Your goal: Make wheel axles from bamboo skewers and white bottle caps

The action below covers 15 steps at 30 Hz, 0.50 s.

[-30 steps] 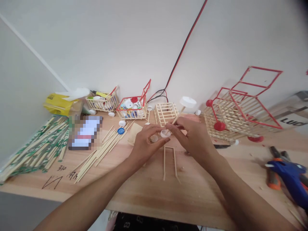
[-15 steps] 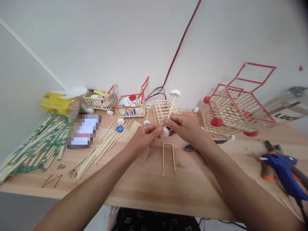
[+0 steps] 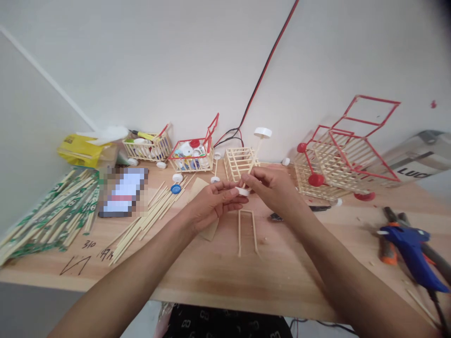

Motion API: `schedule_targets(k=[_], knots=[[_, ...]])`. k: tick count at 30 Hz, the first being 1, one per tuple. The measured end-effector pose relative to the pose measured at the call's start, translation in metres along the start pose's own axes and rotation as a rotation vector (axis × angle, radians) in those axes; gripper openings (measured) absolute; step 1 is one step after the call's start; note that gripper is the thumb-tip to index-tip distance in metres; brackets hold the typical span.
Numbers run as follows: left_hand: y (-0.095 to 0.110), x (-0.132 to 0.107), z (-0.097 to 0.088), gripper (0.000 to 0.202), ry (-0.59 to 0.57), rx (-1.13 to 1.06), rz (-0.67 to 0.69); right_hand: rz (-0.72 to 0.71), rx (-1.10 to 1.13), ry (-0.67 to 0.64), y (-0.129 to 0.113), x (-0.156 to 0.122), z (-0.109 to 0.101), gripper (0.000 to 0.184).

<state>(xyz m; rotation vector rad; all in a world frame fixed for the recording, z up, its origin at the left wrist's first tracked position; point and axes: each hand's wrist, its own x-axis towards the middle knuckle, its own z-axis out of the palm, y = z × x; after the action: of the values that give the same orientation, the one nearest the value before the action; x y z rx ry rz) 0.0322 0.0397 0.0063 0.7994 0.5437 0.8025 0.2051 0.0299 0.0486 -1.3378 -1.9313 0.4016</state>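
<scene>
Both my hands meet above the middle of the wooden table (image 3: 218,281). My left hand (image 3: 211,203) pinches a small white bottle cap (image 3: 242,191) between thumb and fingers. My right hand (image 3: 275,188) grips a thin wooden stick (image 3: 254,155) that rises from that cap and carries a second white cap (image 3: 262,132) at its upper end. Directly under my hands lies a U-shaped frame of sticks (image 3: 246,231) on the table. A small bare stick crate (image 3: 240,163) stands just behind my hands.
Loose sticks (image 3: 148,218) and wrapped chopstick packets (image 3: 52,211) lie at the left by a blurred phone (image 3: 123,191). Two small stick carts (image 3: 192,157) hold caps at the back. A large red-framed cart (image 3: 345,155) stands right. A blue glue gun (image 3: 412,249) and pliers lie far right.
The stick has tilted more upright and its top cap has shifted slightly right. My left fingers moved from beside the lower cap to under it; both hands stay together.
</scene>
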Motion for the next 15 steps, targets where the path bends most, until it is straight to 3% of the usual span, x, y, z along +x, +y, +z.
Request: schedule_targets(k=[5, 15], knots=[[0.000, -0.001, 0.003, 0.033, -0.008, 0.046, 0.091, -0.066, -0.037, 0.037, -0.011, -0.006, -0.006, 0.029], [-0.005, 0.001, 0.003, 0.036, -0.054, 0.234, 0.269, -0.060, -0.054, 0.092, -0.023, -0.015, -0.012, 0.030]])
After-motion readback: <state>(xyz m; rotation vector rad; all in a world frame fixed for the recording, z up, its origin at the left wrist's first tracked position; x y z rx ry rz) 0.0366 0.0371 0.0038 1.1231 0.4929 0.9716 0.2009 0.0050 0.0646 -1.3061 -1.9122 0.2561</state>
